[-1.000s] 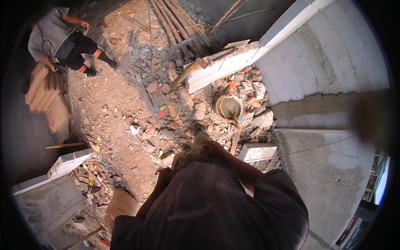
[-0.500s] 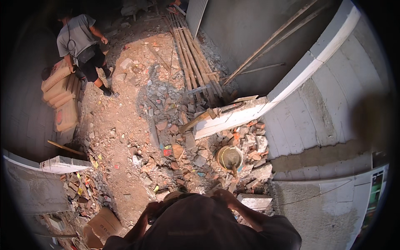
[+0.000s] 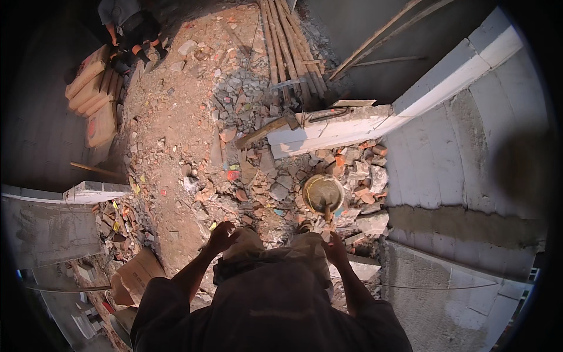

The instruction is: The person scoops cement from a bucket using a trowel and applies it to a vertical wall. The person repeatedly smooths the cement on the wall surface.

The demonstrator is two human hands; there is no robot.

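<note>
My left hand hangs beside my left thigh with its fingers apart and nothing in them. On the other side my right hand is held by my right knee, fingers loosely stretched, and no object shows in it. A round bucket stands on the rubble just ahead of my right hand, touched by neither hand. Grey wet-looking mortar lies inside it. From its near rim juts the handle of a tool, whose other end is hidden.
Broken bricks and rubble cover the ground. A low block wall carries a hammer-like wooden-handled tool. Farther off lie bamboo poles. At far left a person bends beside stacked sacks.
Both my hands have moved from close against my body outward and forward, coming into fuller view. The view has tilted down. The other person has gone from upright to bent over beside the sacks.
</note>
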